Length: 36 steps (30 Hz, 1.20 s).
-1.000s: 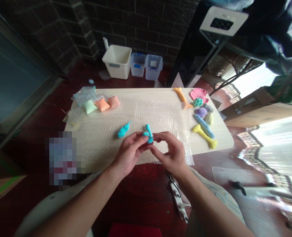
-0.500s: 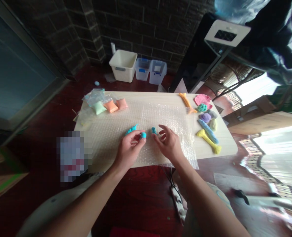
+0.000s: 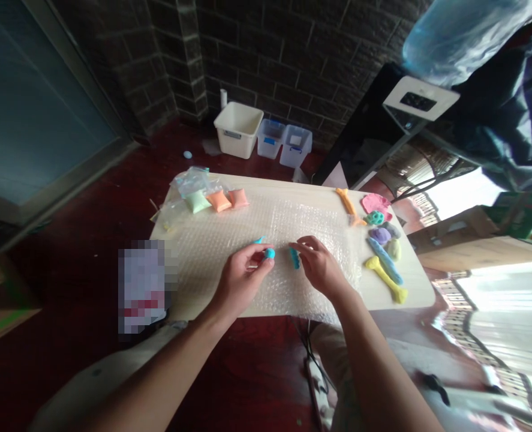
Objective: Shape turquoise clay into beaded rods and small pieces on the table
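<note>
My left hand (image 3: pixel 239 273) is closed, pinching a small bright blue clay ball (image 3: pixel 269 254) between thumb and fingertips. Behind its fingers a pointed bit of another blue clay piece (image 3: pixel 259 240) shows; the rest is hidden, so I cannot tell if the hand touches it. Just to the right, my right hand (image 3: pixel 323 267) has its fingers closed at a short, bumpy blue clay strip (image 3: pixel 295 258), which hangs down beside the fingertips. Both hands are above the bubble wrap (image 3: pixel 277 294) spread on the pale table (image 3: pixel 421 288), with a small gap between them.
Green (image 3: pixel 197 202) and orange clay packets (image 3: pixel 219 201) lie at the back left beside clear plastic bags. Several shaped clay pieces line the right side, including a yellow bone (image 3: pixel 386 279) and an orange bone (image 3: pixel 349 207). Plastic bins (image 3: pixel 239 135) stand beyond the table.
My right hand's fingers have closed in, and the blue strip now hangs lower beside them. The left hand still holds the ball and covers more of the other blue piece. The view has shifted.
</note>
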Available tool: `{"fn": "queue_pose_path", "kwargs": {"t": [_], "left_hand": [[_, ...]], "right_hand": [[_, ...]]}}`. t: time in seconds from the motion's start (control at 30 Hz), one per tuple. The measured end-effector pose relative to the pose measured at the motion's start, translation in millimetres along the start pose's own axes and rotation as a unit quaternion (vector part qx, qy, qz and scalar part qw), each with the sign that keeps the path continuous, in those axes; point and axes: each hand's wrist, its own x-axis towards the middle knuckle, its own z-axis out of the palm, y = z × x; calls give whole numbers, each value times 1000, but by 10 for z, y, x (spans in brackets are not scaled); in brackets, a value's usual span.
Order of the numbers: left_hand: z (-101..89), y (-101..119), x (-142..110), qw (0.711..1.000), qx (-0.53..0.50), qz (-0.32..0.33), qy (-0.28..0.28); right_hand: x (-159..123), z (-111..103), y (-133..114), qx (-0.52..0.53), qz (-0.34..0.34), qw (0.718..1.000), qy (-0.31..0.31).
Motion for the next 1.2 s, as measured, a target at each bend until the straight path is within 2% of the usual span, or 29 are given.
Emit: {"fn": "queue_pose_path", "kwargs": {"t": [0.27, 0.37, 0.43, 0.5, 0.57, 0.63, 0.73, 0.83, 1.07, 1.2], "left_hand": [[85, -41, 40, 1000, -12, -10, 3], [108, -87, 55, 1000, -14, -16, 5], [124, -103, 58, 1000, -12, -18, 4], [143, -102, 51, 1000, -12, -19, -6], [165, -89, 38, 999, -16, -19, -25], [185, -76, 27, 999, -23, -17, -43], [210, -65, 25, 998, -24, -10, -59], [234, -61, 35, 997, -22, -6, -73], [327, -65, 26, 994, -40, -1, -103], [363, -63, 17, 993, -52, -6, -103]], "right_hand": [[-20, -2, 64, 17, 28, 999, 41], [-27, -15, 61, 67, 39, 995, 65], [-24, -38, 15, 142, 78, 983, 86], [-21, -76, -62, 256, 138, 952, 99], [-26, -126, -154, 379, 176, 904, 94], [-46, -179, -243, 468, 180, 862, 81], [-99, -231, -341, 525, 168, 830, 83], [-153, -226, -392, 537, 158, 824, 93], [-200, -191, -442, 521, 150, 835, 90], [-199, -210, -449, 538, 159, 823, 90]]}}
